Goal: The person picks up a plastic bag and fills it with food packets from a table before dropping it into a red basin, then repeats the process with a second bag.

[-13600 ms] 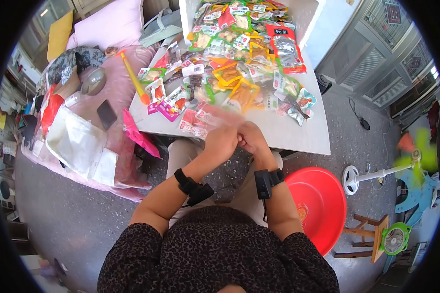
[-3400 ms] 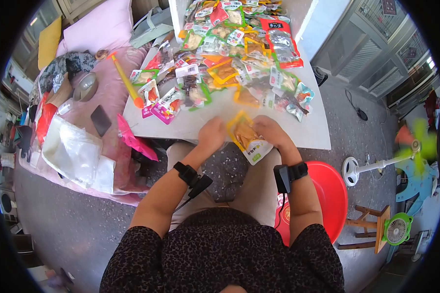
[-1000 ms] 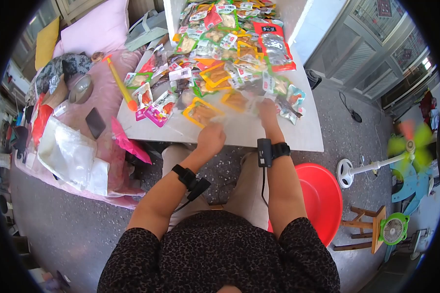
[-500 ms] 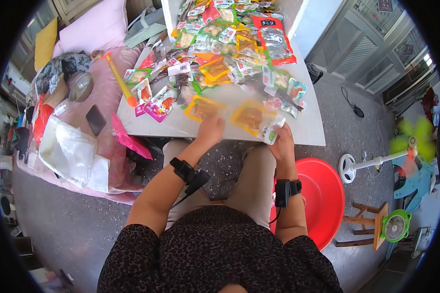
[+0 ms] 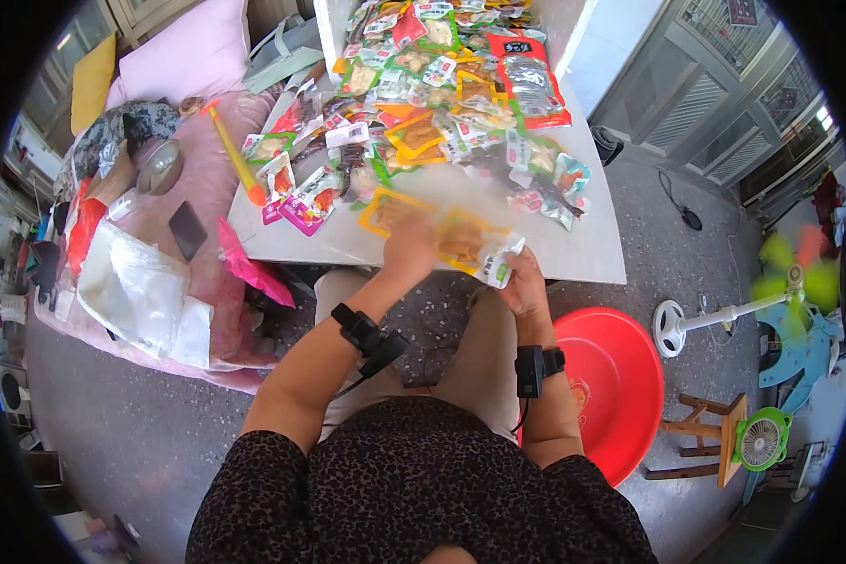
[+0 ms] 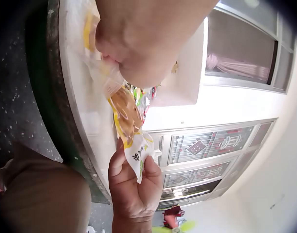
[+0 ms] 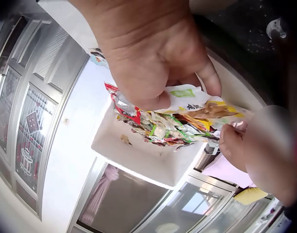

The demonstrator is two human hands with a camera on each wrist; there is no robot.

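In the head view, my right hand pinches the white end of a yellow-edged food pouch over the table's front edge. My left hand has its fingers curled at the other end, so the pouch stretches between both hands. Brown pieces show through its clear window in the left wrist view, where the clear end reaches the left fingers. A second yellow-edged pouch lies beyond the left hand and partly behind it. The right thumb and fingers grip the printed white part in the right wrist view.
Many mixed food pouches spread from a white box over the pale table. A red basin stands on the floor at the right. A bed with a yellow mallet-like stick and phone is at the left.
My right hand reached onto the table a second ago, then drew back with a yellow-edged pouch and moved left. The pouch now meets my left hand, which has stayed near its place.
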